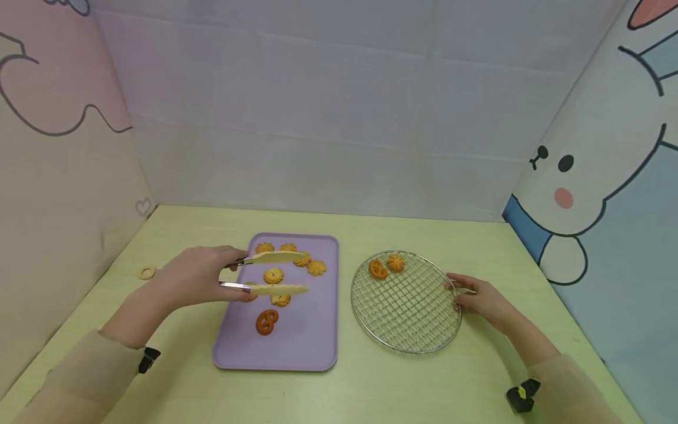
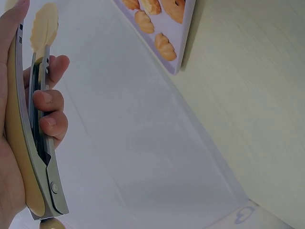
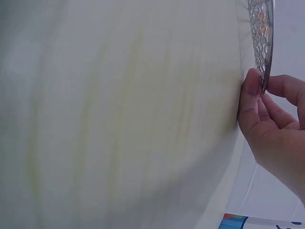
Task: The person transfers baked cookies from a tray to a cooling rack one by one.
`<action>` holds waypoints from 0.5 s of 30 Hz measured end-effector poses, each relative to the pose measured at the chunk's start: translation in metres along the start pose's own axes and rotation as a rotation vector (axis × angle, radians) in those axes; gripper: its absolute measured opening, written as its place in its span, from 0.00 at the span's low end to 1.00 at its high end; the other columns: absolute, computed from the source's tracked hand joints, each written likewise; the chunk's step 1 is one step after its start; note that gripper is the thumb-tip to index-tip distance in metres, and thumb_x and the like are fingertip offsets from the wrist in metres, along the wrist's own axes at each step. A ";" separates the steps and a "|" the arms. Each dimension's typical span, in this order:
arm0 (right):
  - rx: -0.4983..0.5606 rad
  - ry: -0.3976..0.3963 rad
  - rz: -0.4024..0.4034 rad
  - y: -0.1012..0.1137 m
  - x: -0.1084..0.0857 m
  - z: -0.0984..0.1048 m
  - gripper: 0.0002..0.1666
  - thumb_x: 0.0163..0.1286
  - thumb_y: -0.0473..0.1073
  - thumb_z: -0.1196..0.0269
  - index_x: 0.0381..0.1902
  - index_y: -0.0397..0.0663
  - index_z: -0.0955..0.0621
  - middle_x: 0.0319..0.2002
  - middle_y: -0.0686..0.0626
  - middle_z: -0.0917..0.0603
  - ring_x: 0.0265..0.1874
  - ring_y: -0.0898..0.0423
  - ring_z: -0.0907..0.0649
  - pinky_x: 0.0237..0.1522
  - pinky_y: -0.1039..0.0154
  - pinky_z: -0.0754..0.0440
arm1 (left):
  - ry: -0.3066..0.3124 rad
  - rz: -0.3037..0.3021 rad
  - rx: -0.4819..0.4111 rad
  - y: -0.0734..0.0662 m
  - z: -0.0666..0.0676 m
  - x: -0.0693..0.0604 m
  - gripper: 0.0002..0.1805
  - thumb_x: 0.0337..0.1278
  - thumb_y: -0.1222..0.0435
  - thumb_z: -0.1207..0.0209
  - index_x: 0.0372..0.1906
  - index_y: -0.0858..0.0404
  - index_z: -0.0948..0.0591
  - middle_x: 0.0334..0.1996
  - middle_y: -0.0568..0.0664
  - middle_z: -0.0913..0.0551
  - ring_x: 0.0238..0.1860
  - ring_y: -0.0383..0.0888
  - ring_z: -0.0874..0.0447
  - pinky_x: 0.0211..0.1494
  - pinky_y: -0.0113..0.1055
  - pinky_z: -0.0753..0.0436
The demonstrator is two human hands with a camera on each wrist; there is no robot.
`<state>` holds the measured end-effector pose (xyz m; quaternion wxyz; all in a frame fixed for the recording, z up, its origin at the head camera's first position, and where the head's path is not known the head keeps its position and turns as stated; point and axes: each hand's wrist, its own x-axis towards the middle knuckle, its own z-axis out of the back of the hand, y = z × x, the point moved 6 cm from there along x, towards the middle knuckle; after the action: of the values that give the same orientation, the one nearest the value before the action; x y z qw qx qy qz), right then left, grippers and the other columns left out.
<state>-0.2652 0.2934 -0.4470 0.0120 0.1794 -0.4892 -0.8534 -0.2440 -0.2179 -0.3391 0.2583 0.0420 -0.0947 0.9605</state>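
My left hand (image 1: 193,280) curls round the tongs (image 1: 279,290), fingers bent on the handle; their tips stand well apart over the purple tray (image 1: 307,341), with nothing clamped that I can see. Several biscuits (image 1: 316,268) lie toward the tray's twelve o'clock, a pretzel (image 1: 267,322) near seven. My right hand (image 1: 482,300) pinches the wire rack (image 1: 418,312) at its three o'clock, enough, I judge, to steady it; two baked pieces (image 1: 395,262) sit near eleven. I should set both tips astride one biscuit and squeeze lightly, since these look brittle.
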 end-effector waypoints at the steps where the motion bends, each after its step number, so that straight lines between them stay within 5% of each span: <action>1: -0.003 0.000 0.001 0.000 0.000 0.000 0.37 0.67 0.37 0.42 0.71 0.37 0.41 0.67 0.32 0.39 0.48 0.53 0.23 0.42 0.66 0.21 | -0.004 -0.008 0.003 0.001 0.001 -0.001 0.45 0.32 0.27 0.41 0.50 0.58 0.20 0.34 0.38 0.19 0.32 0.35 0.23 0.37 0.37 0.23; 15: 0.020 0.013 -0.005 -0.001 0.001 -0.001 0.37 0.67 0.37 0.43 0.71 0.36 0.43 0.67 0.30 0.40 0.46 0.57 0.23 0.43 0.65 0.21 | 0.024 -0.103 0.033 0.012 -0.002 -0.017 0.34 0.34 0.36 0.32 0.45 0.56 0.18 0.32 0.33 0.19 0.31 0.31 0.23 0.33 0.34 0.23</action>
<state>-0.2656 0.2930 -0.4486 0.0113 0.1861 -0.4971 -0.8474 -0.2354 -0.2356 -0.3447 0.3079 0.0397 -0.0735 0.9478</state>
